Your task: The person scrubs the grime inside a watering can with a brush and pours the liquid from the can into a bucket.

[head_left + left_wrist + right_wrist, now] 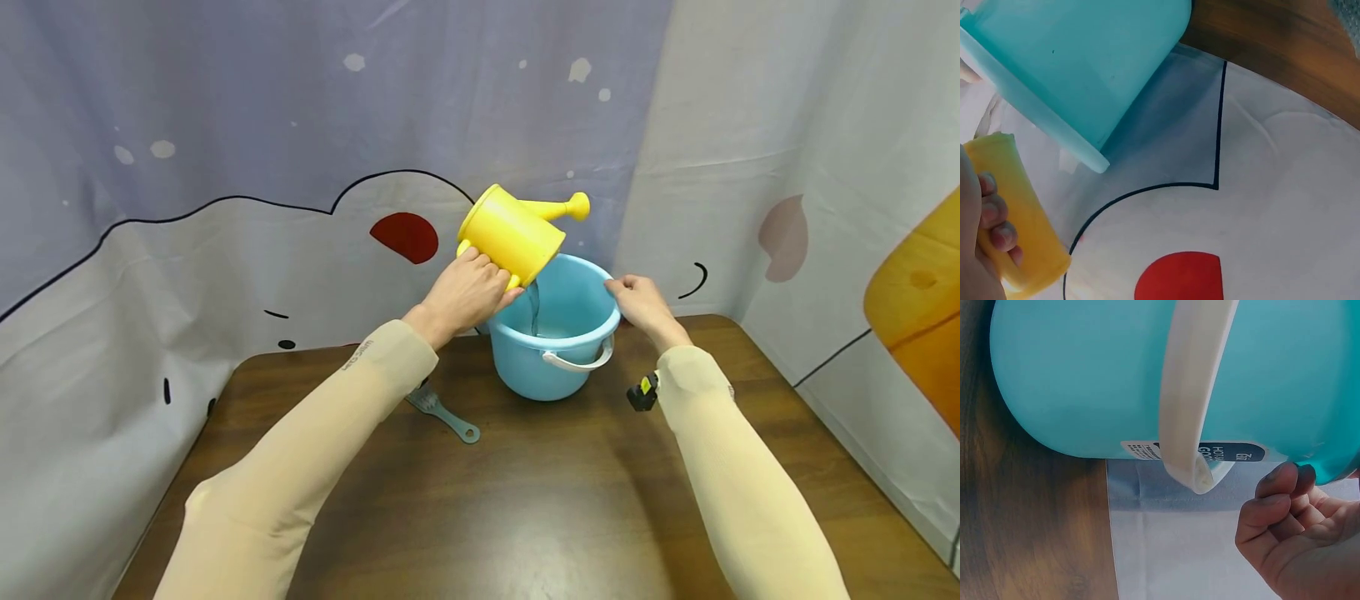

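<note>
My left hand (468, 287) grips the handle of a yellow watering can (513, 233), which is tipped over the left rim of a light blue bucket (542, 371). A dark stream of water (534, 308) runs from the can's open top down into the bucket. In the left wrist view, curled fingers wrap the handle of the watering can (1025, 212). At the bucket's right rim my right hand (641, 302) pinches the edge. The right wrist view shows its fingers (1272, 487) bent at the rim, beside the bucket's white handle (1191, 394).
A grey-green brush-like tool (450, 418) lies on the wooden table (480, 517) left of the bucket, its head partly hidden by the left sleeve. A printed curtain (337, 275) hangs behind the table's far edge and along its right side.
</note>
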Tool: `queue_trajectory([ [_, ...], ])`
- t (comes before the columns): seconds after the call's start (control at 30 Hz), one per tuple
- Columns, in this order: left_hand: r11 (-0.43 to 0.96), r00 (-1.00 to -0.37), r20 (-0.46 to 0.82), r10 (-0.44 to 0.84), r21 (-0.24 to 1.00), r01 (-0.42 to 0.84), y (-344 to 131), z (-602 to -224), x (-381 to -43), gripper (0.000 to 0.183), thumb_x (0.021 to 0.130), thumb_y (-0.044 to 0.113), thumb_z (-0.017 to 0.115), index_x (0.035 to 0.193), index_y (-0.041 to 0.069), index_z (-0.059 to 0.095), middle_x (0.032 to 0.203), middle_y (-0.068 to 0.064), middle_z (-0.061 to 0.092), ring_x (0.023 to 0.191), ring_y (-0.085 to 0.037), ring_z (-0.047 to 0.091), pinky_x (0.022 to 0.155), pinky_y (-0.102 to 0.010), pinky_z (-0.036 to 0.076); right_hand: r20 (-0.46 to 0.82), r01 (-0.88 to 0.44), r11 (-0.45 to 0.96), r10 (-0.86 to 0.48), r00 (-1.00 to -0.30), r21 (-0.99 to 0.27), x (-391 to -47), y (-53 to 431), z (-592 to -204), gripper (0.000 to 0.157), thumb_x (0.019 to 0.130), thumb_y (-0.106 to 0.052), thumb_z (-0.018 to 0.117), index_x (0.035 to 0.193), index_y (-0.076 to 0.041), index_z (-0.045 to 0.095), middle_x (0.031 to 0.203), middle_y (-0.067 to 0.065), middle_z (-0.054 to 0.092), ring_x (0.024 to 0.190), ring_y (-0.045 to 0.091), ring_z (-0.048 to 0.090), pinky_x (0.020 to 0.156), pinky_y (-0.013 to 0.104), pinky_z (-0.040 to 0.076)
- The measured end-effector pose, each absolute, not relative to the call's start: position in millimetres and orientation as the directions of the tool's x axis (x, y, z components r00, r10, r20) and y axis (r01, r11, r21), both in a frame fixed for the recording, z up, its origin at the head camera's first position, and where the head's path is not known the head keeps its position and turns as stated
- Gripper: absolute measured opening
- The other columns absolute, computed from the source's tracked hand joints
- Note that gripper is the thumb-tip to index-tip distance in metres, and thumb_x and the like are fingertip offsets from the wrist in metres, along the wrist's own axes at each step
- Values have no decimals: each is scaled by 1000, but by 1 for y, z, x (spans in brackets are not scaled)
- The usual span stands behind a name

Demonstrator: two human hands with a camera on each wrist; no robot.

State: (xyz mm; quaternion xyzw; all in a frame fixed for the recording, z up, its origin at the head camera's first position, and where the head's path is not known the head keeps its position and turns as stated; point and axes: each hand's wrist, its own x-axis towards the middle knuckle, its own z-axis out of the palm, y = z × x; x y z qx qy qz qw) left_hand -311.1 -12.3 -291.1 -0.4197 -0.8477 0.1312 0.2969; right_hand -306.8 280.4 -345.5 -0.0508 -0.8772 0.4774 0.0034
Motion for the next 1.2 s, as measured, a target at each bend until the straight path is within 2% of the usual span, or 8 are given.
queue_trajectory([
  [0.33,577,-464,347,815,-562,593,-11,-286,-312,42,102,42,46,81,9,60,71,-4,55,78,-23,51,82,-33,36,-17,62,552,86,-996,-831,-308,281,-348,48,102,-38,41,120,5,56,106,24,59,73,17,58,64,27,50],
  [0.67,540,-489,276,827,-629,559,-3,-284,-312,42,103,41,41,89,8,63,82,-4,59,88,-24,48,88,-34,33,0,55,628,88,-996,-776,-308,288,-349,48,102,-40,39,114,2,58,92,15,60,72,21,59,64,30,49],
  [0.9,503,-480,255,840,-697,511,4,-281,-312,41,105,39,38,97,7,64,89,-4,60,94,-26,46,92,-36,30,-8,58,635,82,-997,-771,-308,291,-348,49,102,-41,38,116,2,57,97,16,59,76,21,59,70,35,50],
  [1.03,454,-466,227,855,-763,460,8,-277,-312,41,105,38,36,103,7,64,95,-5,60,100,-27,46,97,-37,29,-8,56,633,79,-997,-772,-308,292,-347,49,102,-42,38,114,1,57,95,15,59,77,22,58,68,32,49],
  [1.2,406,-468,197,862,-821,402,11,-274,-312,41,107,37,32,109,8,60,95,-4,56,101,-26,42,99,-37,24,0,42,629,66,-998,-777,-308,294,-347,48,103,-41,37,113,2,57,95,16,59,75,21,58,66,31,49],
])
